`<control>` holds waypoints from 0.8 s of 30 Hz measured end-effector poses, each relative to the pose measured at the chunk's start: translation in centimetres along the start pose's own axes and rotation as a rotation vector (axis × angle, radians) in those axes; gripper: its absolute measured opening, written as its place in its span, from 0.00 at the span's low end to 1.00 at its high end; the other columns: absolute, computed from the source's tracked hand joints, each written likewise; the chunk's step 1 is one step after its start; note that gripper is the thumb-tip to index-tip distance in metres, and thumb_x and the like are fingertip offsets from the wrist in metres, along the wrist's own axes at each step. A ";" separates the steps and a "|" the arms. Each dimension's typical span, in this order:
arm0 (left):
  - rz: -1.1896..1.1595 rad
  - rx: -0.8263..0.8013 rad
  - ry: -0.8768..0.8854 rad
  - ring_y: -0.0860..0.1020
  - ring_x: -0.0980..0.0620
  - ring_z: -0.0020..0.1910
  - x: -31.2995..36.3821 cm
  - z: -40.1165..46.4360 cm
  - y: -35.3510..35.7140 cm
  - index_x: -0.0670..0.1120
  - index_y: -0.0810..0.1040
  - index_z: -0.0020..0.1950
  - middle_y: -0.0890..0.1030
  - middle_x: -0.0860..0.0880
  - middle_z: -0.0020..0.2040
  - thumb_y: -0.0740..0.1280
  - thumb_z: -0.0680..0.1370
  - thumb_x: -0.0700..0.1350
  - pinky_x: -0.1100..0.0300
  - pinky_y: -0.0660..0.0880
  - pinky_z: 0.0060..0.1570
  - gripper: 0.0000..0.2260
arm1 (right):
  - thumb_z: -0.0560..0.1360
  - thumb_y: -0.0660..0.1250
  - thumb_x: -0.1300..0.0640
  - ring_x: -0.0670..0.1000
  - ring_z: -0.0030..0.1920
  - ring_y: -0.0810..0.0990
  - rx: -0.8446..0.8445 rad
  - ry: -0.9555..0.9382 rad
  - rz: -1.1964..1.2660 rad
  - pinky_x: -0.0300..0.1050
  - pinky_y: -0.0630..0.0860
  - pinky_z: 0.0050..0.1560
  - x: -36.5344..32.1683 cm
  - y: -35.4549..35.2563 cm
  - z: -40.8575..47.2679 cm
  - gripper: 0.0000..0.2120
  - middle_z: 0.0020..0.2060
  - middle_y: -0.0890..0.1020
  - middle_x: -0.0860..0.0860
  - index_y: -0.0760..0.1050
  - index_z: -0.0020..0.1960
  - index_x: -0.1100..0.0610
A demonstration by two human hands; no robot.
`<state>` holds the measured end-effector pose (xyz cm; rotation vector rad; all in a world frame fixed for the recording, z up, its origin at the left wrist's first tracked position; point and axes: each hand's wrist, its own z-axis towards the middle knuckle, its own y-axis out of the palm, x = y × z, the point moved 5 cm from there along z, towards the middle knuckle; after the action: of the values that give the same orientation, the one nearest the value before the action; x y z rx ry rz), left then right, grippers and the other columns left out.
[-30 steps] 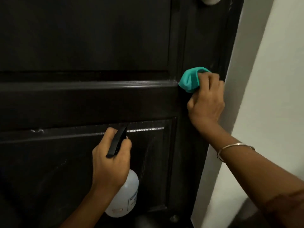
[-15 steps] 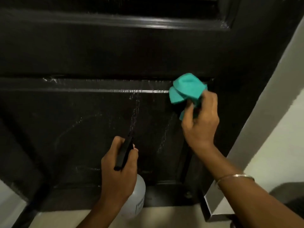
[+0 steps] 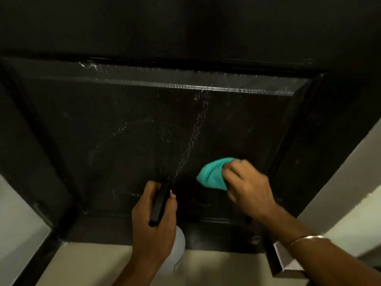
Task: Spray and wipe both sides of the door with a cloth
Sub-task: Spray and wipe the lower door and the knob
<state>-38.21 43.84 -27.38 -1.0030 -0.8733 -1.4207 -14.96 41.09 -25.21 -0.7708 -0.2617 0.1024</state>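
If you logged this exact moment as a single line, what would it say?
step: wiping lower door panel | right hand: presses teal cloth on panel | left hand: holds spray bottle | spray streaks visible

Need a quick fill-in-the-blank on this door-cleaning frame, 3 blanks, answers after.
1. The right hand presses a bunched cloth of ____ colour against the dark door.
2. The left hand holds a spray bottle whose black nozzle points toward the ____.
3. A thin bangle sits on the ____ wrist.

Missing words: teal; door; right
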 end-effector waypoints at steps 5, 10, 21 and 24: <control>-0.019 0.043 0.001 0.77 0.45 0.31 -0.6 0.6 -1.6 0.51 0.78 0.44 0.79 0.43 0.35 0.66 0.77 0.43 0.57 0.75 0.30 0.04 | 0.77 0.69 0.62 0.57 0.49 0.80 0.493 0.259 -0.015 0.43 0.75 0.48 1.4 -7.6 9.6 0.09 0.51 0.80 0.60 0.78 0.56 0.64; 0.021 0.070 0.022 0.79 0.48 0.32 -2.1 -0.1 -3.3 0.50 0.79 0.47 0.81 0.45 0.37 0.67 0.76 0.44 0.57 0.77 0.31 0.03 | 0.79 0.70 0.60 0.56 0.43 0.76 0.524 0.077 0.017 0.47 0.72 0.44 -4.1 -1.5 10.2 0.05 0.45 0.80 0.59 0.80 0.51 0.62; 0.024 0.061 -0.005 0.80 0.50 0.35 -3.1 -0.8 -5.5 0.48 0.78 0.47 0.81 0.46 0.40 0.66 0.76 0.43 0.64 0.76 0.34 0.02 | 0.84 0.64 0.57 0.56 0.52 0.83 0.172 -0.375 -0.032 0.49 0.83 0.48 -5.5 -0.9 9.9 0.09 0.56 0.84 0.56 0.82 0.59 0.56; 0.017 0.065 0.007 0.79 0.51 0.33 -3.5 -0.5 -5.8 0.47 0.78 0.48 0.81 0.47 0.39 0.66 0.78 0.41 0.66 0.75 0.34 0.02 | 0.85 0.65 0.56 0.56 0.47 0.83 0.527 -0.056 -0.136 0.44 0.77 0.44 -3.2 -7.3 15.9 0.10 0.52 0.84 0.58 0.82 0.55 0.61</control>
<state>-43.98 45.14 -30.65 -0.9536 -0.8987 -1.3724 -22.32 46.01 -9.86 -0.2258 -0.3227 0.0597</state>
